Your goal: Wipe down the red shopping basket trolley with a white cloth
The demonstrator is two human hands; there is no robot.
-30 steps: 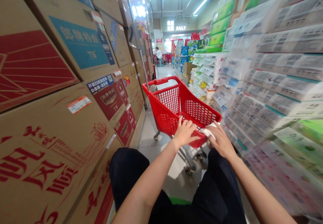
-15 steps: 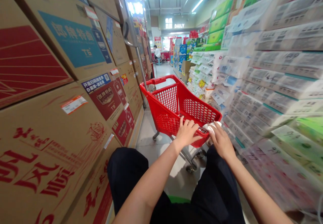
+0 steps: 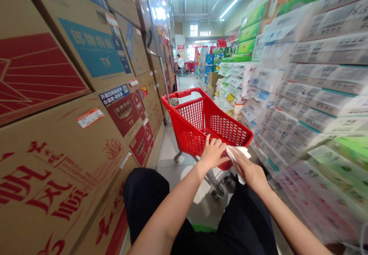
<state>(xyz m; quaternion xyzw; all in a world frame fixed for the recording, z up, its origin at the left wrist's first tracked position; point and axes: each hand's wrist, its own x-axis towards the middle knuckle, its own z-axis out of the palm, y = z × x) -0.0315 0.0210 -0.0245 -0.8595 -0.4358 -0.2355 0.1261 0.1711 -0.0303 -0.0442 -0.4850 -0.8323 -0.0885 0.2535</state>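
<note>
Shifted leftward from its place half a second earlier, a white cloth point(image 3: 244, 151) held in the right hand point(image 3: 250, 172) hangs at the near rim of a red shopping cart point(image 3: 186, 132), just beside the left hand point(image 3: 213, 154), its fingers spread over that rim. Cardboard boxes point(image 3: 66, 132) and wrapped packs point(image 3: 310, 90) flank the aisle; farther off, a person point(image 3: 180, 62) sits.

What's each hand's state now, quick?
Left hand: resting on the red cart; whether its grip is closed can't be told.
Right hand: closed, holding a white cloth.
</note>
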